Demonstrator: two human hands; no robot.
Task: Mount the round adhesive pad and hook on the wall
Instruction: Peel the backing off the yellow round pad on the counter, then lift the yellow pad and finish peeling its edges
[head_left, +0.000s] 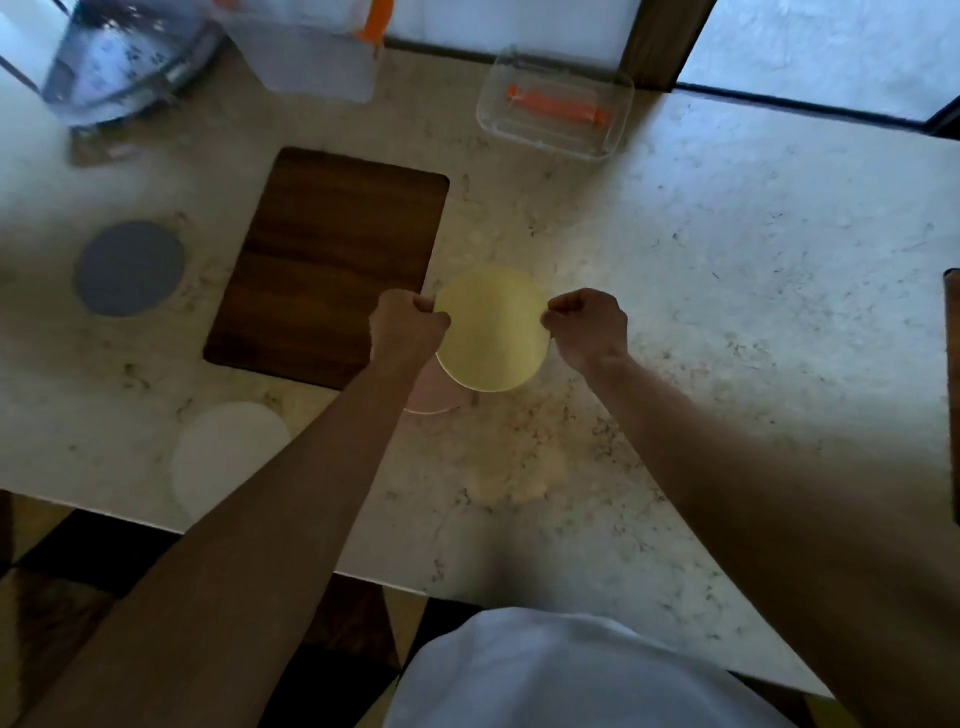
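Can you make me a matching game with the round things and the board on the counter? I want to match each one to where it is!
Things:
1. yellow round pad
2. grey disc
3. white disc
4. wooden board

Places:
A. by the counter's near edge
B. far left on the counter
C. held at its edges by the left hand and right hand
D. lying flat between the grey disc and the yellow pad

Pairs: 1-C, 2-B, 3-A, 4-D
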